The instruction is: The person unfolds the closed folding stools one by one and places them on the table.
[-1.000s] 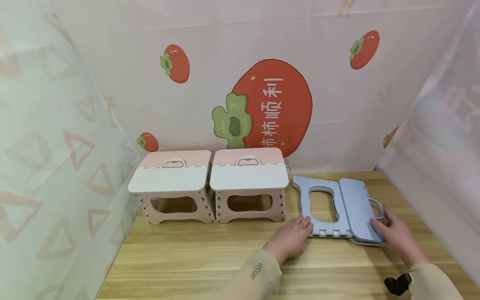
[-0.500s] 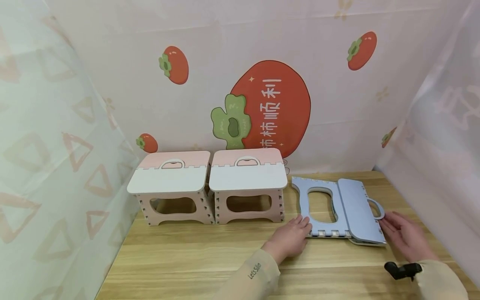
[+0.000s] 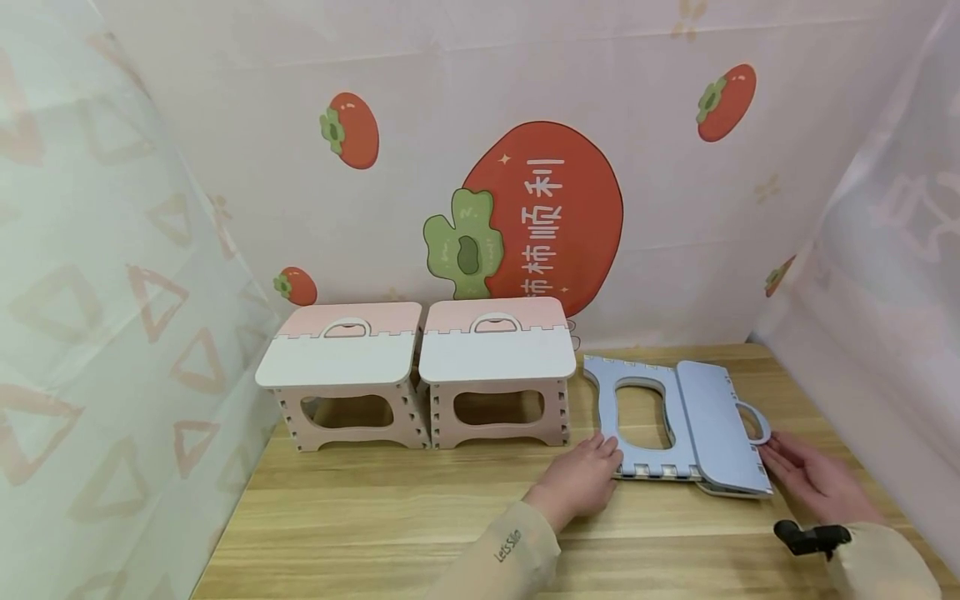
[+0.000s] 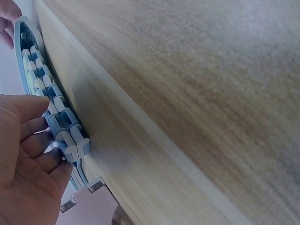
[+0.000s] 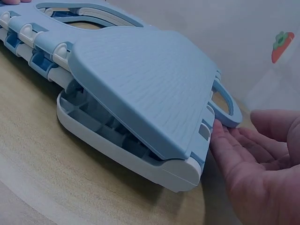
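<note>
A blue folding stool (image 3: pixel 723 425) lies flat on its side on the wooden table, its seat panel nearly folded together and its handle (image 3: pixel 754 422) pointing right. The left hand (image 3: pixel 579 477) holds the stool's front left corner; in the left wrist view the thumb lies against the hinged edge and the fingers bend over the far side. To the right, the right hand (image 3: pixel 817 477) has its palm turned up, and its fingertips touch the seat edge just beside the handle. The right wrist view shows a narrow gap between the blue seat half and the white lower half (image 5: pixel 131 154).
Two pink and white folding stools stand unfolded at the left, one at far left (image 3: pixel 341 358) and one in the middle (image 3: pixel 497 354). A printed curtain (image 3: pixel 675 225) hangs behind the wooden table (image 3: pixel 360 517), with more cloth at both sides.
The right hand has moved from the seat's top near the handle to its right edge, turning palm up. The blue stool has shifted very slightly toward the person. The left hand stays at the corner.
</note>
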Action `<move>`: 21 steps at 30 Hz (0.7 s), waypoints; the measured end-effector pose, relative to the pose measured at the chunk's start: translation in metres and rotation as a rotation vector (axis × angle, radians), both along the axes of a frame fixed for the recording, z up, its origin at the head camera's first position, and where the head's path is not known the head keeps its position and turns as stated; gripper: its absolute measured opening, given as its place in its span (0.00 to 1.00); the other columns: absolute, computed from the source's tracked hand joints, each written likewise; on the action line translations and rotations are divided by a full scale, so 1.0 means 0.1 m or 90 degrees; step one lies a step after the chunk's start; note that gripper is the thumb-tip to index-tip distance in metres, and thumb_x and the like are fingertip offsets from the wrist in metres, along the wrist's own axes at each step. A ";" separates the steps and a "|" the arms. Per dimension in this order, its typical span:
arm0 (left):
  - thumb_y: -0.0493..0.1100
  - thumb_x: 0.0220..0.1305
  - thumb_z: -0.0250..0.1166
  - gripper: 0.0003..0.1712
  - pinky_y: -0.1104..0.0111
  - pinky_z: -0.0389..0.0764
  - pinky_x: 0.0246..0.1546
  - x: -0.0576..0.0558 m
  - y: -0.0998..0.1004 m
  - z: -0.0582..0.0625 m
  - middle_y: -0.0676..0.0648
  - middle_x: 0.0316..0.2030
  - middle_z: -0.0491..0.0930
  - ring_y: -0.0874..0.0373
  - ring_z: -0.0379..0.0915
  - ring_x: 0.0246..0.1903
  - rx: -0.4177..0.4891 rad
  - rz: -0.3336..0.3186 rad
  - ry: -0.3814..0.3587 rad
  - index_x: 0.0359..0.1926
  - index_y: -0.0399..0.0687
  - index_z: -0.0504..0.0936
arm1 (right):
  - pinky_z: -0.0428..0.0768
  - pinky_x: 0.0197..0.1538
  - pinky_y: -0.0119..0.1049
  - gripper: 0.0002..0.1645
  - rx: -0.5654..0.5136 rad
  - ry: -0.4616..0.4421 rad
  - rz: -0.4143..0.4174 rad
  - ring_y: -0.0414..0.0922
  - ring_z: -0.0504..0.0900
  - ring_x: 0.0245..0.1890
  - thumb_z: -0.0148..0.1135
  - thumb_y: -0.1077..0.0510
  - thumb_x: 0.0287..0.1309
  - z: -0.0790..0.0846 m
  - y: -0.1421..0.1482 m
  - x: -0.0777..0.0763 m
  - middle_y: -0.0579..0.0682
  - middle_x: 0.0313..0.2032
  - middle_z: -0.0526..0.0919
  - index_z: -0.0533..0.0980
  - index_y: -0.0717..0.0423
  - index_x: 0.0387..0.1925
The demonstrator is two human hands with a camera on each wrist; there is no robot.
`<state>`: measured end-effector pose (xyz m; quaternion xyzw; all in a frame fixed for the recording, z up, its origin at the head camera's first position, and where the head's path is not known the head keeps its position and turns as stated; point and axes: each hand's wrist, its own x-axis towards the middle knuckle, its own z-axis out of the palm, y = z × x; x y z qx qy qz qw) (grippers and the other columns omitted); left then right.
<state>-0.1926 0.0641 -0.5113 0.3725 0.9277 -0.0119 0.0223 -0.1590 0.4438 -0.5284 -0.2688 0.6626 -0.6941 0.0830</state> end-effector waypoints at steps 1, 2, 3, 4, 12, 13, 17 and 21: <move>0.53 0.76 0.58 0.26 0.69 0.61 0.75 0.00 0.00 0.00 0.55 0.75 0.63 0.57 0.58 0.75 0.001 0.000 0.002 0.71 0.57 0.72 | 0.71 0.63 0.17 0.28 0.209 0.180 -0.095 0.30 0.74 0.64 0.44 0.80 0.69 -0.01 -0.02 0.01 0.36 0.66 0.74 0.74 0.61 0.64; 0.53 0.76 0.58 0.26 0.69 0.61 0.74 0.00 0.00 0.00 0.55 0.75 0.64 0.57 0.58 0.75 0.000 -0.001 0.005 0.71 0.57 0.72 | 0.72 0.59 0.14 0.34 0.322 0.304 -0.172 0.26 0.72 0.64 0.49 0.85 0.62 -0.01 -0.03 0.01 0.31 0.66 0.70 0.72 0.61 0.65; 0.53 0.76 0.58 0.26 0.70 0.62 0.74 0.00 0.00 0.01 0.55 0.75 0.64 0.57 0.58 0.75 0.000 -0.002 0.007 0.70 0.57 0.73 | 0.72 0.55 0.12 0.40 0.376 0.387 -0.234 0.21 0.69 0.63 0.54 0.88 0.54 -0.02 -0.05 0.02 0.26 0.66 0.67 0.71 0.61 0.67; 0.53 0.76 0.58 0.25 0.70 0.62 0.74 0.00 -0.01 0.01 0.55 0.75 0.65 0.57 0.59 0.75 0.001 -0.002 0.008 0.70 0.57 0.73 | 0.72 0.56 0.12 0.39 0.402 0.415 -0.244 0.22 0.69 0.64 0.56 0.88 0.52 -0.02 -0.05 0.01 0.26 0.66 0.67 0.72 0.66 0.66; 0.52 0.77 0.57 0.24 0.69 0.63 0.74 0.01 -0.03 0.03 0.56 0.74 0.66 0.57 0.60 0.74 -0.002 -0.006 0.017 0.70 0.57 0.74 | 0.74 0.53 0.12 0.32 0.418 0.420 -0.240 0.22 0.71 0.61 0.60 0.86 0.52 -0.09 0.02 -0.02 0.27 0.65 0.69 0.72 0.78 0.61; 0.52 0.77 0.57 0.24 0.69 0.63 0.74 0.01 -0.03 0.03 0.56 0.74 0.67 0.57 0.61 0.74 -0.002 -0.005 0.018 0.70 0.57 0.74 | 0.74 0.52 0.12 0.33 0.419 0.417 -0.243 0.22 0.72 0.61 0.60 0.86 0.51 -0.10 0.03 -0.02 0.26 0.64 0.69 0.72 0.76 0.62; 0.53 0.77 0.56 0.25 0.69 0.63 0.74 0.01 -0.04 0.03 0.56 0.74 0.66 0.58 0.60 0.74 -0.002 0.002 0.008 0.71 0.58 0.73 | 0.76 0.49 0.12 0.45 0.361 0.416 -0.211 0.22 0.75 0.57 0.59 0.89 0.47 -0.16 0.09 -0.03 0.29 0.61 0.75 0.74 0.59 0.66; 0.53 0.77 0.55 0.25 0.69 0.63 0.74 0.01 -0.04 0.03 0.57 0.74 0.66 0.59 0.60 0.74 -0.009 0.000 0.014 0.71 0.58 0.73 | 0.79 0.49 0.15 0.56 0.251 0.369 -0.117 0.25 0.78 0.55 0.51 0.94 0.44 -0.20 0.14 -0.05 0.33 0.57 0.78 0.69 0.49 0.70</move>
